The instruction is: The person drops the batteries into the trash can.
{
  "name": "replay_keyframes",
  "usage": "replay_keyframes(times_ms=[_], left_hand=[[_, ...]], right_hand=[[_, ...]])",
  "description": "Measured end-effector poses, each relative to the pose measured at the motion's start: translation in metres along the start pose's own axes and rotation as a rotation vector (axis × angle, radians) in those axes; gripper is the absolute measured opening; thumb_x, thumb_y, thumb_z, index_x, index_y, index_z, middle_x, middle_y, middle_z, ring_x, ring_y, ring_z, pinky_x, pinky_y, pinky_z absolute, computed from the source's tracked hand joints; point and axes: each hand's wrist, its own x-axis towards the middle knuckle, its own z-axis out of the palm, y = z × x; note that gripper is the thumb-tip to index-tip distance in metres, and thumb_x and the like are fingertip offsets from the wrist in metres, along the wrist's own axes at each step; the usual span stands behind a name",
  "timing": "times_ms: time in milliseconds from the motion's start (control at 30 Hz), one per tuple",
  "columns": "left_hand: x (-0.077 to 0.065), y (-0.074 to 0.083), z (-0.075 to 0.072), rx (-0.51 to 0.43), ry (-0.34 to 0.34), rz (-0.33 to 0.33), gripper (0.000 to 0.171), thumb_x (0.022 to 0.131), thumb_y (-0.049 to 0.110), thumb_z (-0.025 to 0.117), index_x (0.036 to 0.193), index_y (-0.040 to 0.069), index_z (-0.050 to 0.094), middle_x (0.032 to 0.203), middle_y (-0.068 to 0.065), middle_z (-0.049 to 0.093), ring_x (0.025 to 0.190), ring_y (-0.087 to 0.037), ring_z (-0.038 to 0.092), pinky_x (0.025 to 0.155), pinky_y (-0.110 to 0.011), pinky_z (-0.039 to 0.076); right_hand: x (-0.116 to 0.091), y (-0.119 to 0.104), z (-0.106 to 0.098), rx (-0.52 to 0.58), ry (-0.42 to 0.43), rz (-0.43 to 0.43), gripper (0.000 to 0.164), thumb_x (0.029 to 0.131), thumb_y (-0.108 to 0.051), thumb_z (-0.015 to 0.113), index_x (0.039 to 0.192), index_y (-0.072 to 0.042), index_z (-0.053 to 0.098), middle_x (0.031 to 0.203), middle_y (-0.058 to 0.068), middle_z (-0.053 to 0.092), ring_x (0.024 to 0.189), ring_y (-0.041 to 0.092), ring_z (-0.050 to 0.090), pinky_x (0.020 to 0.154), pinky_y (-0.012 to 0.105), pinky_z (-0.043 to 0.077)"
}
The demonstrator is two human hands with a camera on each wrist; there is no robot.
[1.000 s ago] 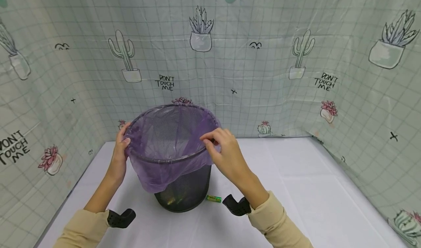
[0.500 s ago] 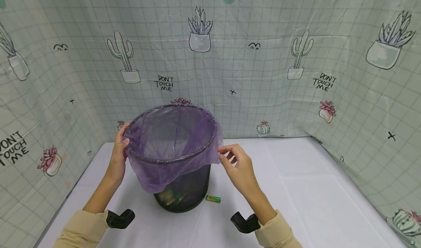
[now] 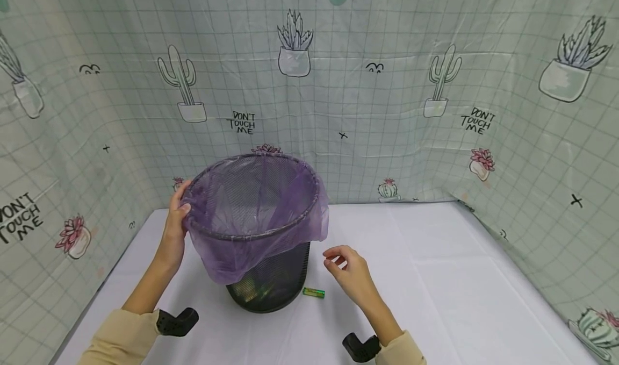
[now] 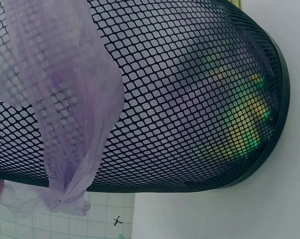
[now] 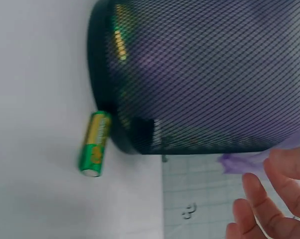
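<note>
A black mesh wastebasket [image 3: 285, 273] stands on the white table, lined with a thin purple bin bag [image 3: 232, 257]. The bag's edge is folded over the rim and hangs down outside. My left hand [image 3: 173, 236] grips the rim on the left, bag included, with the thumb on top. To the right of the basket, my right hand [image 3: 353, 276] hovers with loosely bent fingers and holds nothing. Below it a green and yellow battery [image 3: 314, 292] lies beside the basket's base. Through the mesh in the left wrist view, blurred green and yellow items [image 4: 244, 124] show near the bottom.
A pale grid-patterned cloth [image 3: 387, 91] with cactus prints encloses the back and both sides. The white tabletop [image 3: 435, 279] extends to the right of the basket. Each wrist carries a black camera mount [image 3: 178, 322].
My right hand has let go of the bag at the right rim and moved down and right. The bag's right side now hangs outside the rim. The left hand stays put.
</note>
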Motion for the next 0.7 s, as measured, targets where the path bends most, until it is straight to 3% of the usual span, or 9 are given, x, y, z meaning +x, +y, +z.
replay_keyframes(times_ms=[167,400,700], left_hand=[[0.0,0.0,0.0,-0.01,-0.005,0.006,0.056,0.094,0.031,0.028,0.148,0.02,0.017,0.148,-0.004,0.017,0.125,-0.009,0.027,0.095,-0.024,0.022],[0.0,0.0,0.0,-0.008,-0.003,-0.009,0.057,0.094,0.031,0.029,0.148,0.021,0.016,0.151,-0.006,0.012,0.127,-0.01,0.026,0.097,-0.028,0.02],[0.0,0.0,0.0,-0.015,-0.005,-0.005,0.057,0.094,0.031,0.028,0.148,0.021,0.017,0.151,-0.005,0.013,0.127,-0.009,0.027,0.097,-0.028,0.02]], right_hand=[[-0.005,0.015,0.007,-0.017,-0.061,0.052,0.013,0.081,-0.007,0.066,0.093,-0.007,0.067,0.087,0.004,0.064,0.078,0.014,0.053,0.064,0.023,0.041],[-0.013,0.034,0.016,-0.004,-0.156,0.116,0.02,0.079,-0.009,0.068,0.097,-0.002,0.065,0.091,0.009,0.064,0.079,0.017,0.053,0.066,0.026,0.041],[-0.018,0.045,0.025,0.025,-0.204,0.19,0.022,0.079,-0.008,0.066,0.099,-0.001,0.064,0.091,0.01,0.063,0.078,0.015,0.051,0.064,0.026,0.041]])
